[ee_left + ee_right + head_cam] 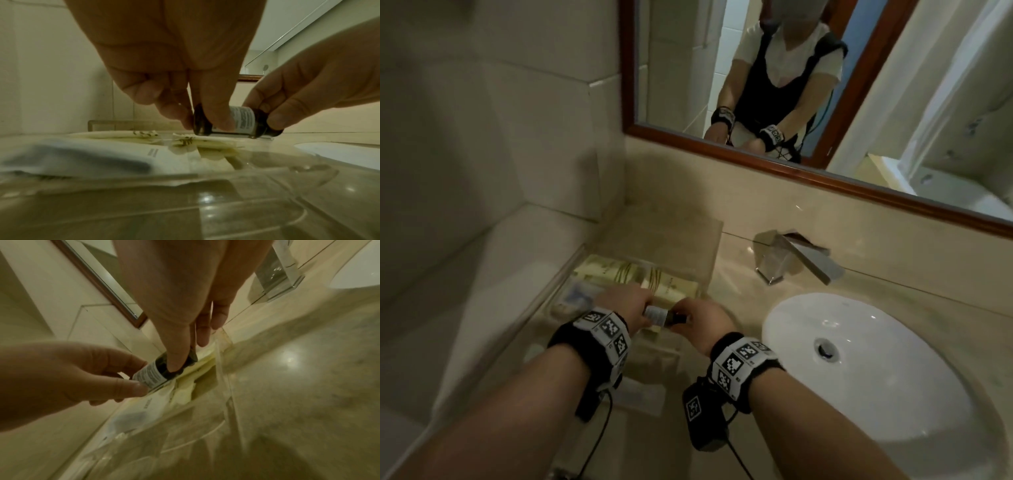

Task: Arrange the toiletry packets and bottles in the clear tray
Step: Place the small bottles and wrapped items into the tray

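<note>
We see both hands pinching one small dark bottle [236, 122] on its side, over the cream packets [671, 284] in the clear tray [709, 260] at the counter's left edge: left hand [170, 78] on its base, right hand [185, 308] on the cap end. Fingers hide the cap; the label is too blurred to read.

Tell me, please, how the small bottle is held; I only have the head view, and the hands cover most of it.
Observer: It lies sideways; the left hand pinches one dark end of the bottle between thumb and fingers.
Operator: And the right hand?
Observer: The right hand pinches the other end, thumb on the dark part beside the white label.
Operator: What lies under it?
Observer: Cream packets in the clear tray; whether the bottle touches them, I cannot tell.
</note>
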A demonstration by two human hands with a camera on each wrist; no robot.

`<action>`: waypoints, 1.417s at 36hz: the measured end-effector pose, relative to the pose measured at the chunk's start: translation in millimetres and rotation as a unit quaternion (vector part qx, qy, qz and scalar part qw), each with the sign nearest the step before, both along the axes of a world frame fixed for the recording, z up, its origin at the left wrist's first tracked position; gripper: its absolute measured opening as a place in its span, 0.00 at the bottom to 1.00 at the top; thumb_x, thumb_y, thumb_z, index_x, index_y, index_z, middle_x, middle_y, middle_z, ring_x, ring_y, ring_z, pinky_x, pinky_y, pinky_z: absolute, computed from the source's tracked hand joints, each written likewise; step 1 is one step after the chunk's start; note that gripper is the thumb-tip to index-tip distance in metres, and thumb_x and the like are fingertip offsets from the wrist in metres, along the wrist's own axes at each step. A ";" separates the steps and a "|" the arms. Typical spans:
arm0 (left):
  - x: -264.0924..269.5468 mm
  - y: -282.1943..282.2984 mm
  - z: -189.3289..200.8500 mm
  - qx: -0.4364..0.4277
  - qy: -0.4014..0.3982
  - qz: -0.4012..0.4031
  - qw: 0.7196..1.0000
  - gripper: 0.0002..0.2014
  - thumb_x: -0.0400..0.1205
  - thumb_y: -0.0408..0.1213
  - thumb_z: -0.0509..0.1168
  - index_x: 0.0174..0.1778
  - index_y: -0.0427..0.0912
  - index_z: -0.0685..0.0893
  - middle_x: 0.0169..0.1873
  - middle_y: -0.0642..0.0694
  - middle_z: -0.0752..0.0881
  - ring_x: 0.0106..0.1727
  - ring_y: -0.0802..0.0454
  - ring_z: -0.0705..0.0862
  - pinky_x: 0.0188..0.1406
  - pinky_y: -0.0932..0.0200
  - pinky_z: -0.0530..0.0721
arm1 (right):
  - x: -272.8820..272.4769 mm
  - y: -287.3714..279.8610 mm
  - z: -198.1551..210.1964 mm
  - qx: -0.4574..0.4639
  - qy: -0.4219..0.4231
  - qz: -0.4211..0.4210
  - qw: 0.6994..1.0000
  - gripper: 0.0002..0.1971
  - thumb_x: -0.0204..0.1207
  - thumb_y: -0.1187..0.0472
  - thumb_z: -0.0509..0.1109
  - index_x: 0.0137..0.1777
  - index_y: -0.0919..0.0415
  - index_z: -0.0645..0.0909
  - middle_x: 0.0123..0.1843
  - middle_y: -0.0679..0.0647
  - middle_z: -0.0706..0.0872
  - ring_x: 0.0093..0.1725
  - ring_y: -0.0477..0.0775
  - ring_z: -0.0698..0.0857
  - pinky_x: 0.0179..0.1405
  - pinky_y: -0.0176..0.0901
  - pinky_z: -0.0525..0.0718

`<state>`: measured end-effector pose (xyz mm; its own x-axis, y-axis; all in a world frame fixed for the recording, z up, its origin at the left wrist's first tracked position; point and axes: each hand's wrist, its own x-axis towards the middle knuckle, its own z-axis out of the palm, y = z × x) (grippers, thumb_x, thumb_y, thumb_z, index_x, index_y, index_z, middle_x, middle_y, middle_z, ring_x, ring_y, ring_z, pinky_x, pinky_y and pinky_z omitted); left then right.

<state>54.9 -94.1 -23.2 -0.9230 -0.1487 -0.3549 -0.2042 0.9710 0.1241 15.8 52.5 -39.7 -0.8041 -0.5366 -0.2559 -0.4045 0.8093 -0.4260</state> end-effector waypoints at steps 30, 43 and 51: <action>-37.7 3.8 -34.0 -0.062 0.034 -0.063 0.996 0.10 0.83 0.37 0.59 0.59 0.45 0.77 0.60 0.44 0.78 0.61 0.43 0.80 0.58 0.51 0.80 | -24.5 -0.9 -33.4 0.033 0.130 0.015 0.991 0.11 0.78 0.56 0.63 0.59 0.54 0.78 0.59 0.52 0.81 0.61 0.57 0.77 0.61 0.46 0.69; -32.1 4.4 -22.8 -0.080 0.083 -0.070 0.991 0.15 0.79 0.46 0.63 0.62 0.51 0.78 0.60 0.49 0.81 0.62 0.48 0.81 0.60 0.54 0.78 | -24.1 5.5 -41.3 -0.010 0.119 0.010 0.993 0.12 0.77 0.56 0.65 0.60 0.52 0.78 0.59 0.51 0.81 0.61 0.56 0.78 0.61 0.46 0.70; -29.4 21.7 -9.8 -0.038 0.089 -0.042 0.994 0.17 0.81 0.45 0.63 0.66 0.51 0.77 0.66 0.51 0.78 0.68 0.50 0.77 0.67 0.54 0.76 | -25.6 40.4 -34.5 -0.061 0.104 -0.044 0.992 0.09 0.78 0.59 0.63 0.55 0.55 0.78 0.56 0.53 0.81 0.55 0.57 0.81 0.58 0.49 0.79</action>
<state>25.5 -72.4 -33.0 -0.9804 -0.0889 -0.1757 -0.1038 0.9916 0.0775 -9.8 92.8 -74.2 -0.8781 -0.4782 -0.0180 -0.4230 0.7932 -0.4380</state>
